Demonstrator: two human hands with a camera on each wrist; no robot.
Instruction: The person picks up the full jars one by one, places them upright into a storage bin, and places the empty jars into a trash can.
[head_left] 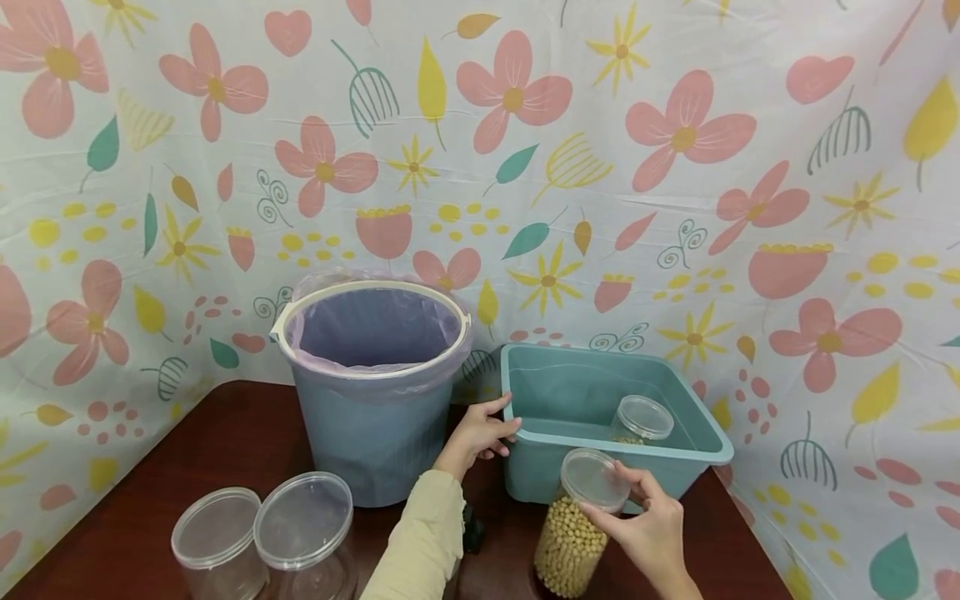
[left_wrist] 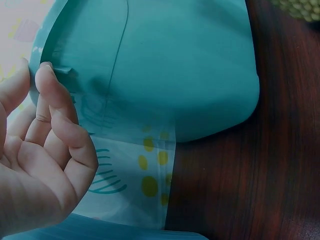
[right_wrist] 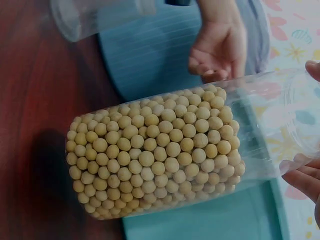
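2 clear, empty-looking jars (head_left: 303, 537) stand on the left of the dark brown tabletop (head_left: 127, 533), toward the front. Right of them, toward the back edge, is a blue bucket (head_left: 375, 433) lined with a thin bag (head_left: 450, 357). Next comes the person's left hand (head_left: 477, 435), its thumb and fingers pinching the rim of a teal tub (head_left: 531, 467) on its left side, near the front-left corner. The tub sits toward the tabletop's right edge. Before its front wall, outside it, a tall bean jar (head_left: 570, 546), mostly full of pale yellow beans (right_wrist: 155, 150), tilts; whether its base touches the tabletop cannot be told. Inside the tub's right half is 1 smaller jar (head_left: 643, 417). Farthest right, the right hand (head_left: 648, 527) pinches the bean jar at its lid (head_left: 594, 482).

The step in hand looks like shifting the bean jar while the tub is steadied. If it is bound for the tub, the next move calls for a firm pinch and a lift clear of the front rim.
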